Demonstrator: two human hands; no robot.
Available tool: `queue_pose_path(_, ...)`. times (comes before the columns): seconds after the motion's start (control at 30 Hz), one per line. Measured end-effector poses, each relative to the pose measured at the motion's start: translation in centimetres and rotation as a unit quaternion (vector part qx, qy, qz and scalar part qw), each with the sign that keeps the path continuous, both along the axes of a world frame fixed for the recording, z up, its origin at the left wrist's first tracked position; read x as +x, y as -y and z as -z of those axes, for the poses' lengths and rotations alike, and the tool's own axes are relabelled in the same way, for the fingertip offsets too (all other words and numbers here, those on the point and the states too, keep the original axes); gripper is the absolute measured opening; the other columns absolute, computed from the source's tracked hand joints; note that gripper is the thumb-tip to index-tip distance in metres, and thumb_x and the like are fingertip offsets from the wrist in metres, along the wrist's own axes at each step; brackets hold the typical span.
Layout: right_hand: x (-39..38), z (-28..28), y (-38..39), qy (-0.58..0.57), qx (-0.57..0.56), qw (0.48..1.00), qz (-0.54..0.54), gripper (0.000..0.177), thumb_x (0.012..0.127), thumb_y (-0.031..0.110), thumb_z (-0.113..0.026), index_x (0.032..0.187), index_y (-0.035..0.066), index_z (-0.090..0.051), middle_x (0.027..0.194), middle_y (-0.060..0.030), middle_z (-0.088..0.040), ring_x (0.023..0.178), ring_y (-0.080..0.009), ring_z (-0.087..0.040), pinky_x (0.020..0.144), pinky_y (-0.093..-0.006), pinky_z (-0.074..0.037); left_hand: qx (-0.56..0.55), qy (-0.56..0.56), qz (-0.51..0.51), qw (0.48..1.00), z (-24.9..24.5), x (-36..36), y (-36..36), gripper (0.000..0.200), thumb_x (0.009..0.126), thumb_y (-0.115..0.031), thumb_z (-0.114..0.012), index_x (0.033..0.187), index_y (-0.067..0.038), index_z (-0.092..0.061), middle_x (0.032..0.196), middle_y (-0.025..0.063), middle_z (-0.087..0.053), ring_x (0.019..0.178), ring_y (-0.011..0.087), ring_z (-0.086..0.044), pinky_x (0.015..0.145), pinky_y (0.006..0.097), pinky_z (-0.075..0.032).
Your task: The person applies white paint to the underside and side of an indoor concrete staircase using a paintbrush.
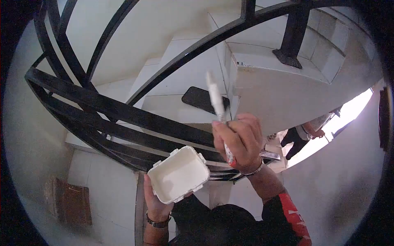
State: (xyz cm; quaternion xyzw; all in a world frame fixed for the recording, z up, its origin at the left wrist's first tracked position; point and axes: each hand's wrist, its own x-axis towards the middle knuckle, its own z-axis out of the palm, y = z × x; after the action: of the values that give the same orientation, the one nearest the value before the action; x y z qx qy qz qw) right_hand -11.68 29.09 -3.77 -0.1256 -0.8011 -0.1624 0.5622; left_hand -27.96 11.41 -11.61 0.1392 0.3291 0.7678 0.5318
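Observation:
My left hand (pixel 152 201) grips a small white plastic tub (pixel 195 159) from its left side and below. White paint (pixel 175 179) lies in the bottom of the tub, and its rim is smeared white. Up and to the right, my right hand (pixel 242 141) is closed around the handle of a paintbrush (pixel 215 95). The brush points upward, its white-coated head blurred by motion, apart from both tub and wall. Part of the red-ended handle shows below my fingers. Behind the hands curve the black bars of a metal railing (pixel 160 123).
White tiled stairs (pixel 164 88) rise beyond the railing, with a dark rounded flat piece (pixel 199 98) on one step. A black post (pixel 293 39) stands at upper right. Another person (pixel 299 137) is by a bright opening below. A brown object (pixel 77 203) sits at lower left.

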Motion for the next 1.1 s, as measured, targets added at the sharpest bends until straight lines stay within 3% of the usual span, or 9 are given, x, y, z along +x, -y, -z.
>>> queue_pose_path(0.23,4.2,0.8,2.9,-0.075,-0.052,0.996,-0.008,0.007,0.081,0.005,-0.058,0.088,0.005,-0.06,0.077,-0.0059,-0.053,0.075,-0.0211,-0.055,0.071,-0.0405,-0.049,0.041,-0.001,-0.005,0.999,0.2,-0.6,0.9,0.067,0.094,-0.056,-0.026,0.136,-0.006,-0.034,0.131,0.0184,-0.046,0.113,0.034,-0.052,0.085,0.0505,-0.05)
queue_pose_path(0.3,4.5,1.8,2.8,-0.185,-0.019,0.978,0.093,0.005,0.084,0.005,-0.053,0.085,0.003,-0.057,0.079,-0.0074,-0.055,0.073,-0.0223,-0.055,0.073,-0.0426,-0.048,0.011,-0.009,0.035,0.999,-0.2,-1.1,1.4,0.067,0.093,-0.057,-0.025,0.136,-0.005,-0.033,0.132,0.0182,-0.045,0.115,0.0342,-0.051,0.086,0.052,-0.05)
queue_pose_path(0.37,3.9,2.3,2.3,-0.181,-0.018,0.974,0.135,0.007,0.082,0.005,-0.056,0.087,0.001,-0.059,0.08,-0.0075,-0.056,0.069,-0.0215,-0.055,0.072,-0.0437,-0.047,0.0,-0.001,0.029,1.0,-0.5,-1.1,1.7,0.068,0.093,-0.058,-0.025,0.137,-0.005,-0.032,0.132,0.0185,-0.044,0.115,0.0343,-0.051,0.085,0.0526,-0.05)
queue_pose_path(0.67,-1.7,-0.6,0.7,-0.055,-0.018,0.998,0.014,0.024,0.068,0.0,-0.069,0.091,0.006,-0.064,0.075,-0.0021,-0.049,0.066,-0.0182,-0.051,0.066,-0.0369,-0.049,0.023,-0.003,0.055,0.998,-1.7,-1.0,0.7,0.071,0.091,-0.061,-0.027,0.138,-0.008,-0.03,0.134,0.0195,-0.041,0.115,0.0377,-0.051,0.08,0.0555,-0.052)
queue_pose_path(0.83,1.8,-1.5,1.7,-0.06,-0.027,0.998,0.007,0.023,0.073,0.002,-0.064,0.096,0.005,-0.06,0.076,-0.0046,-0.051,0.068,-0.0188,-0.052,0.073,-0.0405,-0.049,0.0,-0.002,0.02,1.0,-2.4,-0.7,0.2,0.07,0.091,-0.06,-0.027,0.138,-0.007,-0.031,0.134,0.0193,-0.042,0.114,0.0369,-0.052,0.079,0.0547,-0.053)
queue_pose_path(0.9,2.8,-2.1,1.7,-0.071,-0.036,0.997,0.019,0.023,0.075,0.002,-0.062,0.098,0.004,-0.059,0.077,-0.0055,-0.051,0.069,-0.0188,-0.053,0.076,-0.0419,-0.048,-0.026,0.192,-0.025,0.981,-2.7,-1.0,0.0,0.069,0.092,-0.059,-0.027,0.137,-0.007,-0.032,0.133,0.0184,-0.043,0.114,0.0354,-0.052,0.084,0.0528,-0.051)
queue_pose_path(0.97,3.3,-3.0,1.6,-0.132,0.001,0.988,0.08,0.025,0.071,0.009,-0.072,0.095,0.009,-0.064,0.077,-0.0016,-0.05,0.068,-0.0175,-0.051,0.074,-0.043,-0.048,-0.003,0.089,0.008,0.996,-1.5,-1.0,0.6,0.068,0.093,-0.059,-0.027,0.137,-0.007,-0.033,0.133,0.0176,-0.044,0.115,0.0344,-0.051,0.087,0.0513,-0.049)
queue_pose_path(1.0,3.1,-3.2,0.7,-0.131,0.03,0.985,0.111,0.019,0.079,0.017,-0.068,0.096,0.008,-0.064,0.076,-0.0025,-0.05,0.066,-0.0184,-0.051,0.074,-0.0432,-0.047,0.019,-0.014,0.045,0.999,-1.2,-1.0,0.9,0.067,0.093,-0.058,-0.027,0.136,-0.007,-0.033,0.132,0.0169,-0.045,0.115,0.0333,-0.051,0.091,0.0497,-0.047)
queue_pose_path(1.1,1.4,-3.6,0.1,-0.059,0.006,0.997,0.051,0.024,0.073,0.003,-0.064,0.097,0.003,-0.062,0.076,-0.0054,-0.053,0.069,-0.0192,-0.053,0.076,-0.0434,-0.047,-0.015,0.024,0.007,1.0,-1.2,-0.9,0.8,0.066,0.093,-0.057,-0.027,0.135,-0.006,-0.035,0.131,0.0161,-0.046,0.116,0.0323,-0.05,0.094,0.0479,-0.044)
